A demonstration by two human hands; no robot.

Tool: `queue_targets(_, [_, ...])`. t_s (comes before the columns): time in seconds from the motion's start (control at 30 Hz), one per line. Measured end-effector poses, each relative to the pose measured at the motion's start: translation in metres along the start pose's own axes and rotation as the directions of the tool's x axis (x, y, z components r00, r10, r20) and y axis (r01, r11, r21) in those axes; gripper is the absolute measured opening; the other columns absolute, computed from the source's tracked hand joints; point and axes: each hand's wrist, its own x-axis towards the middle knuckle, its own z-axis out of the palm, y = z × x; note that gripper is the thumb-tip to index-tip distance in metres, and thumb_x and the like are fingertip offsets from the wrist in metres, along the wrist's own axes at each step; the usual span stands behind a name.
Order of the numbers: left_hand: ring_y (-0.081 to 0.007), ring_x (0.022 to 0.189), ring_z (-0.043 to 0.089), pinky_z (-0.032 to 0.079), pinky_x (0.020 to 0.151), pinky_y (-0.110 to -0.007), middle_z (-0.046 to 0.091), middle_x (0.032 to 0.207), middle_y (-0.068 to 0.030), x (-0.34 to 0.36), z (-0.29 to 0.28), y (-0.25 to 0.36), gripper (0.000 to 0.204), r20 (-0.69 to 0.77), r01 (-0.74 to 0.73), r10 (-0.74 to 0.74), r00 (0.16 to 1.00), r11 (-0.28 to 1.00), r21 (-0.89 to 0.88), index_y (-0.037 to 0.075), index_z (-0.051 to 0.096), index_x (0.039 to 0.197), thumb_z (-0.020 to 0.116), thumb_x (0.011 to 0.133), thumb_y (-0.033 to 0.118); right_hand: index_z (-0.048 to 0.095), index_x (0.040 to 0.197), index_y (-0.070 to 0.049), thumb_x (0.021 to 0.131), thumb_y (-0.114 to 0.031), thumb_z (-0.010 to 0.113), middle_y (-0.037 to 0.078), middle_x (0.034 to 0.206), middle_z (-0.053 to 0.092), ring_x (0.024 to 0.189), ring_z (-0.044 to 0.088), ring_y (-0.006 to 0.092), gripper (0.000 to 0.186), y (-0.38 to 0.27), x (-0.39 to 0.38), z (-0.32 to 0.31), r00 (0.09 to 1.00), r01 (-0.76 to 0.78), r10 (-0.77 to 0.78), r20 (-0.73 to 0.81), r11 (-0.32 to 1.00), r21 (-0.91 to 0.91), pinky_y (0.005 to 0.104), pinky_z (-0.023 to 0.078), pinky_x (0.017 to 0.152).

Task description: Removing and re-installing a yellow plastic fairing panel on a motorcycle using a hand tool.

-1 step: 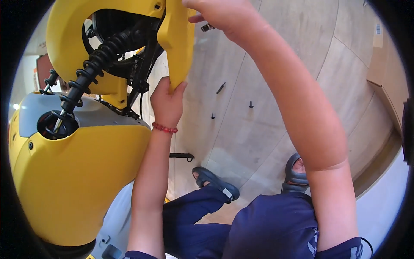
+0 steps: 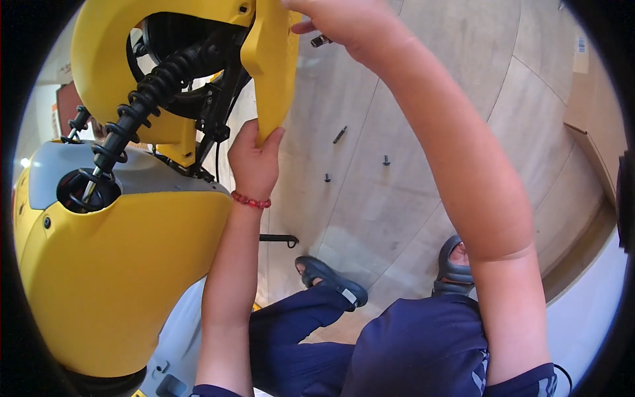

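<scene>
A long yellow plastic panel hangs along the right side of a yellow-and-grey vehicle body. My left hand, with a red bead bracelet at the wrist, is closed on the panel's lower tip, thumb on the right and fingers partly hidden behind. At the top edge of the view, my right hand grips the panel's right side; some of its fingertips are cut off. Just under that hand shows a small dark metal piece; whether it is held or lies lower down I cannot tell.
Left of the panel runs a black coil-spring shock absorber. Loose on the wood-look floor lie a dark pin and two screws, one nearer and one farther right. A cardboard box stands at right. A black rod juts out near my sandal.
My left hand has shifted very slightly down and left at the panel's tip. Otherwise the scene looks the same.
</scene>
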Motion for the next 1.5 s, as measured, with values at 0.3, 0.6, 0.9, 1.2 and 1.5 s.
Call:
queue_targets(0.3, [-0.0122, 0.084, 0.061, 0.048, 0.076, -0.026, 0.067, 0.094, -0.0077, -0.009, -0.034, 0.002, 0.028, -0.117, -0.035, 0.021, 0.993, 0.993, -0.117, -0.001, 0.062, 0.105, 0.072, 0.080, 0.007, 0.059, 0.115, 0.003, 0.082, -0.005, 0.054, 0.012, 0.102, 0.064, 0.081, 0.062, 0.0194, 0.035, -0.008, -0.008, -0.001, 1.000, -0.027, 0.027, -0.005, 0.997, -0.067, 0.0302, 0.052, 0.069])
queue_targets(0.6, [-0.0119, 0.083, 0.061, 0.048, 0.075, -0.026, 0.066, 0.092, -0.0071, -0.007, -0.033, 0.003, 0.027, -0.104, 0.006, -0.012, 0.995, 0.998, -0.057, 0.000, 0.062, 0.105, 0.071, 0.081, 0.009, 0.059, 0.118, 0.001, 0.082, -0.008, 0.054, 0.012, 0.104, 0.063, 0.083, 0.062, 0.0189, 0.037, -0.010, -0.005, -0.010, 0.997, -0.066, 0.070, 0.040, 0.993, -0.102, 0.0287, 0.052, 0.067])
queue_targets(0.9, [-0.0119, 0.084, 0.061, 0.048, 0.076, -0.025, 0.067, 0.094, -0.0069, -0.007, -0.032, 0.005, 0.027, -0.115, 0.011, -0.016, 0.993, 0.999, -0.042, 0.000, 0.062, 0.106, 0.070, 0.082, 0.009, 0.059, 0.118, -0.001, 0.084, -0.010, 0.057, 0.010, 0.109, 0.063, 0.087, 0.062, 0.0170, 0.036, 0.001, -0.010, -0.017, 0.994, -0.009, 0.013, 0.107, 0.999, -0.040, 0.0287, 0.053, 0.066])
queue_targets(1.2, [-0.0111, 0.083, 0.061, 0.048, 0.075, -0.025, 0.067, 0.093, -0.0068, -0.009, -0.032, 0.013, 0.027, -0.112, 0.060, -0.062, 0.992, 0.998, -0.019, 0.000, 0.062, 0.106, 0.070, 0.082, 0.009, 0.060, 0.113, -0.002, 0.085, -0.011, 0.059, 0.008, 0.108, 0.064, 0.087, 0.061, 0.0163, 0.028, 0.023, -0.023, -0.066, 0.979, -0.155, 0.156, -0.130, 0.988, 0.019, 0.0327, 0.053, 0.069])
queue_targets(1.5, [-0.0115, 0.087, 0.061, 0.048, 0.077, -0.025, 0.066, 0.097, -0.0071, -0.011, -0.028, 0.002, 0.029, -0.118, 0.037, -0.059, 0.991, 0.983, -0.179, -0.003, 0.060, 0.107, 0.070, 0.082, 0.007, 0.061, 0.110, -0.002, 0.084, -0.013, 0.060, 0.010, 0.100, 0.064, 0.089, 0.062, 0.0174, 0.028, 0.042, -0.040, -0.071, 0.952, -0.223, 0.212, -0.220, 0.975, -0.022, 0.0314, 0.052, 0.065])
